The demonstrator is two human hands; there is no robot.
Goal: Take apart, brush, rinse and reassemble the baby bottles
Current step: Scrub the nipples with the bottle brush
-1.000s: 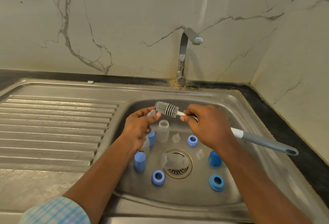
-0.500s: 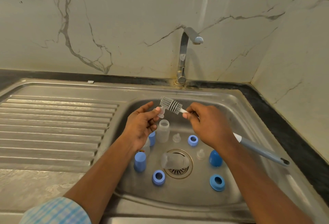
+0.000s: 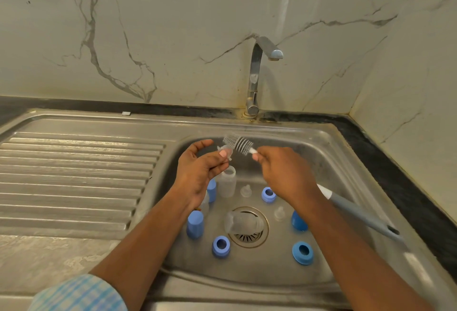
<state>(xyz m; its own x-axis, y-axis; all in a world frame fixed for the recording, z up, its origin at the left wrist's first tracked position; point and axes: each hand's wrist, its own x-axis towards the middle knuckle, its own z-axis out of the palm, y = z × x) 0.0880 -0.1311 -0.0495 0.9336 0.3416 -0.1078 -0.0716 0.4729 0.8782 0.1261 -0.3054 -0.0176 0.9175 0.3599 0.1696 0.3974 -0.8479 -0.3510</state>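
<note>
Head cam looking down into a steel sink point(image 3: 346, 162). The left hand point(image 3: 200, 172), just left of centre frame, pinches a small clear teat point(image 3: 225, 149) between thumb and fingers, up above the basin. The right hand point(image 3: 284, 174) has its fingers curled tight round the bottle brush point(image 3: 238, 144) right behind the bristles. The bristle head sits against the teat, though it's a bit blurry there. The brush's grey handle sticks out toward the lower right of the frame.

Down in the basin, one clear bottle point(image 3: 227, 183) stands upright just below the left hand. A second bottle point(image 3: 243, 223) lies on its side across the drain point(image 3: 249, 240). Scattered around them are blue collar rings point(image 3: 220, 246), blue caps point(image 3: 195, 224) and a couple of loose teats point(image 3: 245, 190). The tap point(image 3: 256, 73) is at top centre, and the ribbed drainboard point(image 3: 74, 174) fills the left side.
</note>
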